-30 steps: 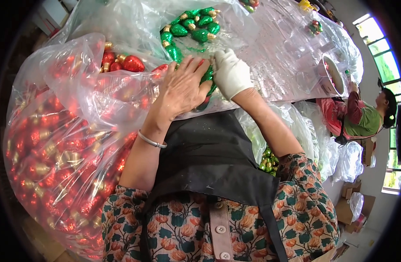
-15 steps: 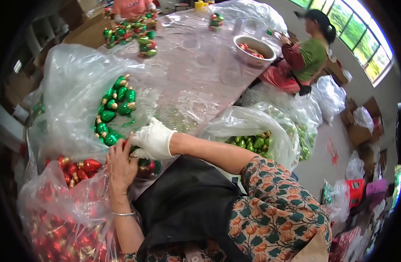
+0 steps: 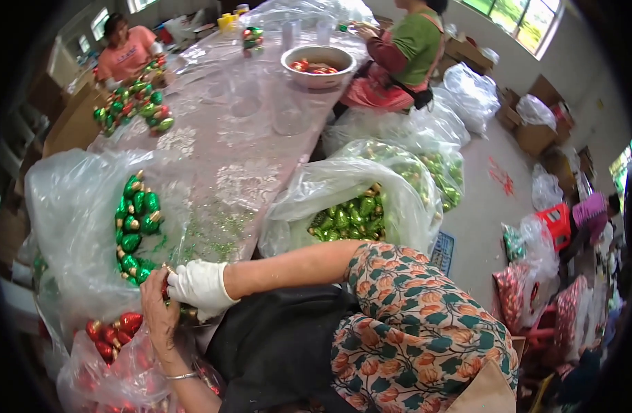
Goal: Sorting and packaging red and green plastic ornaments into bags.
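Pinched between the bare left hand [image 3: 157, 306] and the white-gloved right hand [image 3: 200, 286] is a small red ornament [image 3: 166, 288], mostly hidden by the fingers, at the near edge of the long table [image 3: 261, 131]; both hands are closed on it, right at the lower end of a string of shiny green ornaments [image 3: 133, 227]. That string curves over a big clear plastic bag [image 3: 68, 220] spread across the table's near left corner. Below the hands, a second clear bag [image 3: 116, 378] bulges with glossy red ornaments, a few of them [image 3: 113, 334] showing at its mouth. To the right of the table, an open plastic bag [image 3: 350, 199] holds green and gold ornaments, with more bags of the same kind behind it. Farther along the table lie a finished green-and-red garland [image 3: 133, 110] and a pale bowl [image 3: 318, 63] with red pieces inside. Brown cardboard boxes [image 3: 536, 134] stand along the far wall, and a blue printed sheet [image 3: 443, 251] lies on the floor beside the bags.
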`<state>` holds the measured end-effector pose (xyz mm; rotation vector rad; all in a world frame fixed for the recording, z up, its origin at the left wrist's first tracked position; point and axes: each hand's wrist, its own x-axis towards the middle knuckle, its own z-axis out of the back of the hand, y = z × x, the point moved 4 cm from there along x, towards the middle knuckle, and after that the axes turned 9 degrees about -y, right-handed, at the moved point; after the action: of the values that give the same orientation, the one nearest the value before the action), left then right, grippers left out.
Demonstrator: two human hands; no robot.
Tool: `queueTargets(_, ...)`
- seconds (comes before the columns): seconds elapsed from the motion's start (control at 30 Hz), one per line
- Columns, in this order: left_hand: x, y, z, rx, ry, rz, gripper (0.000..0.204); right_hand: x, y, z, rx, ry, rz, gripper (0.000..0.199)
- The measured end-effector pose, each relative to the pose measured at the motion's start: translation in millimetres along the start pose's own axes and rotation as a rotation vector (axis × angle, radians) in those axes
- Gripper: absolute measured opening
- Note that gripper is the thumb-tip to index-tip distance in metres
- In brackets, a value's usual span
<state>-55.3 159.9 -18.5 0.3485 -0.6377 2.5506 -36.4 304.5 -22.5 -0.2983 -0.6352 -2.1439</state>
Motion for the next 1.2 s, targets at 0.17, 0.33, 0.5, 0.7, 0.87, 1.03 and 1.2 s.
queueTargets(0.17, 2.8, -13.5, -16.7, 0.022, 0.010, -0.148, 0.054, -25.1, -16.3, -1.2, 0.062, -0.358, 0.019, 0.043)
queueTargets(0.33, -0.4, -39.7, -24.6, 0.096, -0.022, -0.075, 0.061, -40.1, -10.3, 15.2, 0.169, -0.264, 0.020, 0.038)
queueTargets(0.5, 10.6, -42.1, -12.6, -0.245, 0.055, -0.034, 0.067, -42.8, -16.9, 11.5, 0.162, -0.183, -0.013, 0.031)
queueTargets(0.7, 3.8, -40.7, -0.6, -0.193, -0.142, 0.069, 0.055, -33.8, -24.3, 28.2, 0.068, -0.003, 0.100, 0.019)
queueTargets(0.87, -4.3, -24.6, 16.6, -0.138, -0.288, 0.082, 0.042, -34.8, -64.5, 83.6, -0.008, -0.098, 0.013, 0.014)
queueTargets(1.03, -18.5, 11.9, 15.1, -0.219, -0.334, 0.266, 0.032, -32.7, -149.9, 113.5, -0.173, -0.174, -0.157, 0.010)
queueTargets(1.2, -15.8, 24.1, 4.7, -0.137, -0.354, 0.290, 0.026, 10.3, -261.2, 97.9, -0.328, -0.283, -0.270, 0.009)
